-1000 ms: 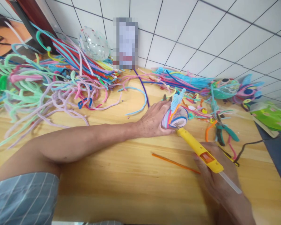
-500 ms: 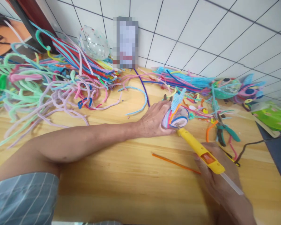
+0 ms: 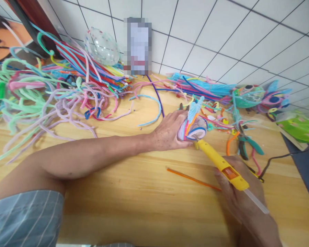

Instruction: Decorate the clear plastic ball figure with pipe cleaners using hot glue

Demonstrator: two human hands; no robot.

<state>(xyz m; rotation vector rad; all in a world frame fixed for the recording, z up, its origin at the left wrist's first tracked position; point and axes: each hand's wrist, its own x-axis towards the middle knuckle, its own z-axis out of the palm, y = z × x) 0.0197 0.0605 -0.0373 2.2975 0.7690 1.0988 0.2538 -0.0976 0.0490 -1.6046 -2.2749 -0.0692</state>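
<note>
My left hand (image 3: 171, 132) is closed around a small pipe-cleaner fish (image 3: 184, 131) with striped bands, a clear rounded part and a light blue fin (image 3: 195, 109) sticking up. In my right hand (image 3: 243, 192) is a yellow hot glue gun (image 3: 220, 163), with a translucent glue stick (image 3: 256, 202) jutting from its back. The gun's nozzle points at the white patch edged in dark blue on the fish and appears to touch it. An orange pipe cleaner (image 3: 190, 177) lies on the table (image 3: 123, 206) in front of the fish, its right end running behind my right hand.
Loose pipe cleaners (image 3: 64, 99) heap at the left, beside a clear ball (image 3: 102, 46). A pixelated phone-like panel (image 3: 139, 48) leans on the tiled wall. Green-handled pliers (image 3: 254, 145), two finished-looking fish (image 3: 249, 96) and a green packet (image 3: 301, 128) are at the right.
The glue gun has shifted very slightly to the right and tilted a little. My left hand and the fish are held nearly still.
</note>
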